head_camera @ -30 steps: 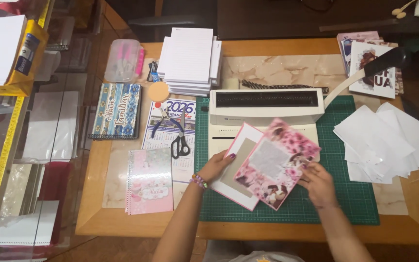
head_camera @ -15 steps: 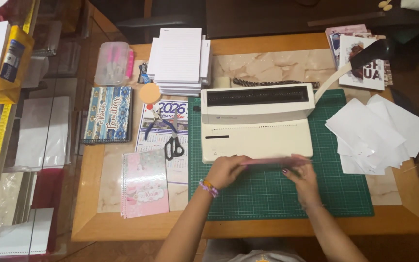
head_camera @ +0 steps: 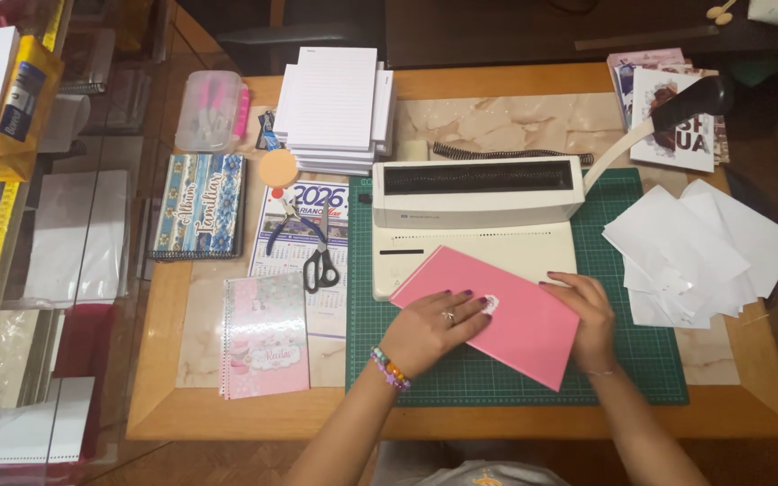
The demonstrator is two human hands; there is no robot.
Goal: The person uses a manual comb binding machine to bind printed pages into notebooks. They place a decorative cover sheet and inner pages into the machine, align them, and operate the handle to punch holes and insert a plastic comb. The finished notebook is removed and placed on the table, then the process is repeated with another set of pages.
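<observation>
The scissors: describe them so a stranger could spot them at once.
Start at the green cutting mat in the middle of the wooden table. Just off its left edge lies a calendar sheet, and the scissors rest on it, black handles toward the person. The blue-handled pliers beside them are smaller, with thin curved grips.

Both forearms reach up from the bottom edge and lean toward each other. The left hand point(head_camera: 432, 331) lies palm down, fingers spread and pointing up and to the right, with dark nails, a ring on one finger and a beaded bracelet at the wrist. The right hand point(head_camera: 587, 315) lies just beside it, palm down, fingers curled leftward, wrist bent.
</observation>
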